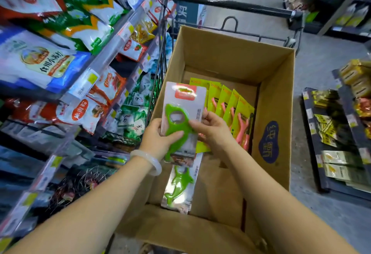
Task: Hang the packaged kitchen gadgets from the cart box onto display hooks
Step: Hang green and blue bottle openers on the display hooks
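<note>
A carded green dolphin-shaped bottle opener (181,117) is held upright over the open cardboard box (275,85) in the cart. My left hand (158,139) grips the card's lower left edge, thumb across the green plastic. My right hand (212,129) pinches its right edge. A second green dolphin opener pack (179,187) lies flat on the box floor below. Several yellow-green packs with pink gadgets (230,109) lie fanned against the box's far right side. No display hooks are plainly visible.
Shelves of bagged food (60,52) with price rails run along the left, close to the cart's wire side (160,76). The black cart handle (230,4) crosses the top. Low shelves of yellow packets (341,133) stand at the right across the grey aisle floor.
</note>
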Motion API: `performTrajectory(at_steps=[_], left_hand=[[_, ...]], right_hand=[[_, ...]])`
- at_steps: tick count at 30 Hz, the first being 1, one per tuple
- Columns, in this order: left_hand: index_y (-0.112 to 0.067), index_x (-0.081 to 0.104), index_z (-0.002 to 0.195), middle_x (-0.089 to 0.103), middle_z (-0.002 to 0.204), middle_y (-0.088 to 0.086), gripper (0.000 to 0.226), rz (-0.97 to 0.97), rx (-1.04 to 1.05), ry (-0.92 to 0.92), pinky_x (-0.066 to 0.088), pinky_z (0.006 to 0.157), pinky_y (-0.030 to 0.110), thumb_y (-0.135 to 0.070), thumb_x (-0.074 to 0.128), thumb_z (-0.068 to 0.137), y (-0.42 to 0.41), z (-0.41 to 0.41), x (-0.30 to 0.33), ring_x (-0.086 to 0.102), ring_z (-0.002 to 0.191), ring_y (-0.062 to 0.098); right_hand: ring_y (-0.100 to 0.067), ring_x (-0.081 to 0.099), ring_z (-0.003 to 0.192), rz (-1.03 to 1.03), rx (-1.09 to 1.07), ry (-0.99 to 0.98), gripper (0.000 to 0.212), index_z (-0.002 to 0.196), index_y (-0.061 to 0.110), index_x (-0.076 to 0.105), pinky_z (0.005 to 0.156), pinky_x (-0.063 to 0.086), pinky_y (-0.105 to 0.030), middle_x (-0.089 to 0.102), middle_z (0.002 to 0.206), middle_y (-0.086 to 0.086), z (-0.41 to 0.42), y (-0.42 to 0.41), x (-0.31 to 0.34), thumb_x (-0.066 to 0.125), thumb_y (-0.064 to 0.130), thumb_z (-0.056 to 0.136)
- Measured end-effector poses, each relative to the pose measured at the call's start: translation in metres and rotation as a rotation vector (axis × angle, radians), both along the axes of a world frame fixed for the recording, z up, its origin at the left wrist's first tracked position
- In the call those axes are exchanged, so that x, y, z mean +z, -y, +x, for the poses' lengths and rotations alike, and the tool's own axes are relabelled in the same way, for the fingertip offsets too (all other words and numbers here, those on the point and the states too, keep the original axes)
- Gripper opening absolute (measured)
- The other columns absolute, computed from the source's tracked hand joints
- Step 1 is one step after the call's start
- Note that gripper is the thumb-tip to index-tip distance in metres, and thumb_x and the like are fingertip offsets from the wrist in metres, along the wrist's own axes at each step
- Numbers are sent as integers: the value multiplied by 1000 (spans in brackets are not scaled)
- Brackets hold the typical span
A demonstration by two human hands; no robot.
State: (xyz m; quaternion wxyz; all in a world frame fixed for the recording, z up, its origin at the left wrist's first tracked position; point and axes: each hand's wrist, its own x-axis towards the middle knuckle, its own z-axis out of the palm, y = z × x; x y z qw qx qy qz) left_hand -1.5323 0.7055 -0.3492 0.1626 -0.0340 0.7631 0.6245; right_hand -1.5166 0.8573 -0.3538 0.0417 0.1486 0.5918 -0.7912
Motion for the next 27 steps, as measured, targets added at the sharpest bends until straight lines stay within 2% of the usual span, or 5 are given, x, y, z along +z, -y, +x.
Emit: performTrajectory(at_steps=[3, 6, 9, 12, 27], left_hand=[[-6, 55, 108, 65, 99, 6, 30, 27, 73, 26, 54, 77, 28, -3, 68, 80, 6, 3, -4, 63, 93, 23], [-9, 52, 110, 64, 112, 9, 32, 16, 39, 40, 51, 89, 38, -3, 65, 82, 11, 10, -10, 62, 103, 24], [-8, 52, 104, 64, 102, 6, 25, -14, 16, 30, 54, 78, 28, -4, 64, 83, 14, 14, -15, 62, 94, 20], [-11, 50, 104, 63, 97, 1, 27, -13, 31, 9, 54, 70, 18, -3, 65, 82, 15, 12, -17, 62, 87, 13], [-25, 41, 131, 57, 124, 1, 61, 29, 65, -5, 49, 96, 43, -1, 66, 81, 15, 11, -11, 57, 114, 20]], right_hand=[[-12, 61, 66, 37, -175, 200, 18, 80, 17, 57, 63, 49, -27, 65, 72, 1, 4, -5, -38, 56, 31, 92], [-16, 52, 60, 521, -67, 567, 30, 73, 21, 51, 68, 41, -35, 55, 67, -1, 29, -2, -108, 65, 47, 81], [-28, 58, 106, 632, 171, 733, 73, 123, 7, 38, 83, 43, -33, 55, 118, -11, 51, 21, -144, 75, 44, 72], [-33, 51, 118, 713, 125, 728, 87, 130, 5, 25, 89, 44, -37, 47, 131, -16, 55, 39, -155, 78, 39, 70], [-26, 64, 102, 637, 217, 713, 59, 113, 13, 52, 90, 51, -43, 66, 115, -8, 64, 9, -161, 82, 26, 65]])
